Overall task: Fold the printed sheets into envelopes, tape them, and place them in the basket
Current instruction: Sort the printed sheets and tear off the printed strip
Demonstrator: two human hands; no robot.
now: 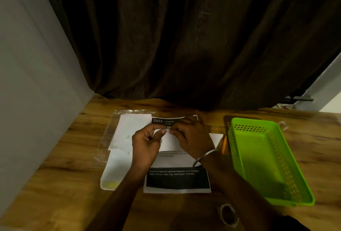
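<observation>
A printed sheet (177,179) with black bands lies on the wooden table, its middle folded over into a white flap (170,141). My left hand (146,144) and my right hand (191,138) meet above that flap, fingertips pinching something small at its top edge; whether it is tape I cannot tell. A green perforated basket (265,158) stands empty to the right. A clear tape roll (227,214) lies near the front edge.
White sheets (127,133) lie on a clear plastic sleeve (107,138) at the left. An orange pencil (224,145) lies between the sheet and the basket. A dark curtain (184,46) hangs behind the table, a grey wall at the left.
</observation>
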